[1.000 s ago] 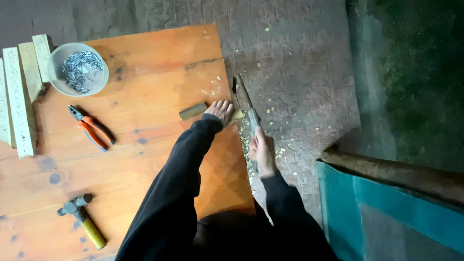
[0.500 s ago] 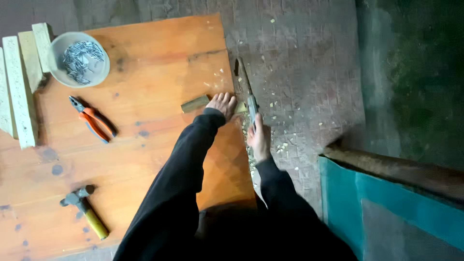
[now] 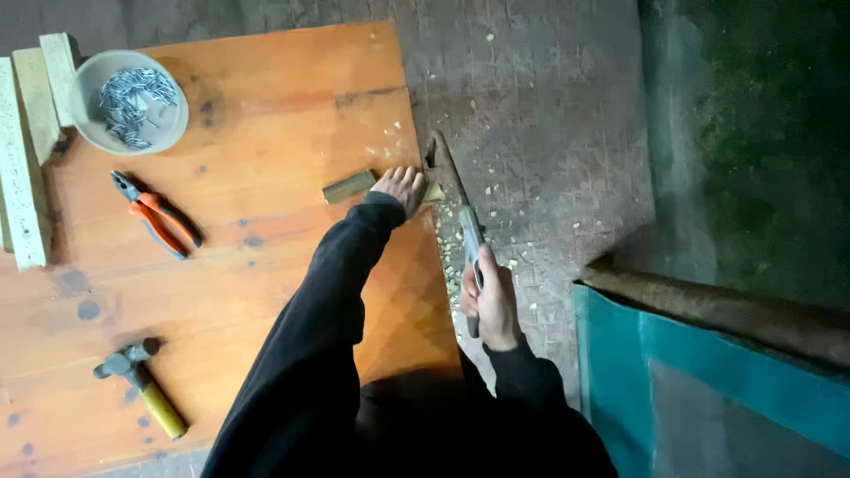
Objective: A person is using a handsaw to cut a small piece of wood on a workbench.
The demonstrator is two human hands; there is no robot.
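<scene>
- Right hand (image 3: 490, 301) is wrapped around the handle of a saw (image 3: 456, 212), just off the table's (image 3: 266, 106) right edge; the grip is closed on the handle.
- The saw blade runs away from the person along that edge and meets the wood piece (image 3: 350, 185) where it sticks out past the table.
- Left hand (image 3: 400, 188) lies flat, fingers spread, pressing the wood piece down at the table's right edge; it pins the piece and does not clasp it.
- The wood piece lies across the edge: its darker end rests on the table, its pale tip (image 3: 434, 191) overhangs to the right of the hand.
- Judged from this, the cut is under way and not finished: the tip is not yet off, and the blade sits at the piece. How deep the blade has gone cannot be made out.
- Chips (image 3: 496, 190) lie scattered on the floor right of the table, so a fair amount of sawing looks done.
- On the table, left of the wood piece: a hammer (image 3: 142, 387) nearest the person, pliers (image 3: 155, 215) further on, then a bowl of nails (image 3: 129, 100) at the far left corner.
- Pale wood strips (image 3: 19, 168) lie along the table's left edge.
</scene>
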